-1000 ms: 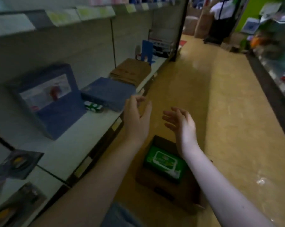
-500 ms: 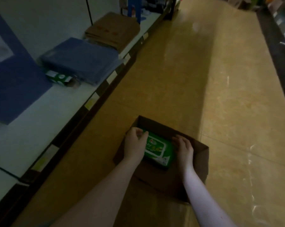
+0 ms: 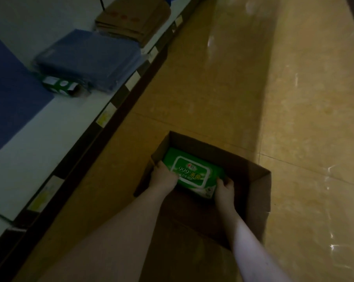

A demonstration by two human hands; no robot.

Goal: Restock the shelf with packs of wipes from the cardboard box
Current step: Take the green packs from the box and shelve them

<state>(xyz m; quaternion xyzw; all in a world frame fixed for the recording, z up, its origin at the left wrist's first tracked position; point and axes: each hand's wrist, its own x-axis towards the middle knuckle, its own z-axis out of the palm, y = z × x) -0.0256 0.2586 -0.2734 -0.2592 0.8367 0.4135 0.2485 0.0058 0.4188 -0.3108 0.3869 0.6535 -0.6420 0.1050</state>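
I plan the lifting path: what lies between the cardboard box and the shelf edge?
Head view: only bare floor lies between the cardboard box and the shelf.

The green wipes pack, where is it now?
In the head view the wipes pack sits low centre, inside the cardboard box on the floor, gripped by the left hand and right hand.

Floor (image 3: 243,94): glossy tan tiles, thin grout lines, 12 to 5 o'clock; light glints at 12 and 4 o'clock.
Shelf (image 3: 39,143): white deck, 8 to 11 o'clock; dark front rail with yellowish price labels (image 3: 103,119).
Back panel (image 3: 39,15): pale, 11 o'clock.
Lighting: dim.
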